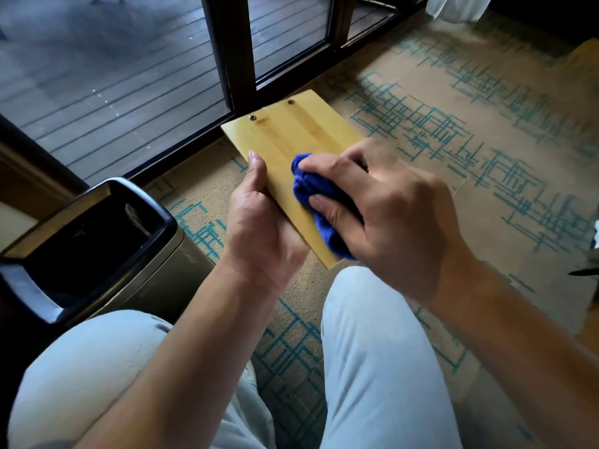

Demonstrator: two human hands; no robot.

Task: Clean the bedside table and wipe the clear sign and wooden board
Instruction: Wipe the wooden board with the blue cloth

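A light wooden board (291,134) with two dark screws near its far edge is held in the air above my knees. My left hand (259,218) grips its left edge, thumb on top. My right hand (385,205) presses a bunched blue cloth (314,192) onto the board's near half. The clear sign and the bedside table are out of view.
A dark metal waste bin (97,241) with an open top stands at my left knee. Ahead is a dark-framed glass door (233,50) onto a wooden deck. Beige carpet (453,131) with teal line patterns covers the floor.
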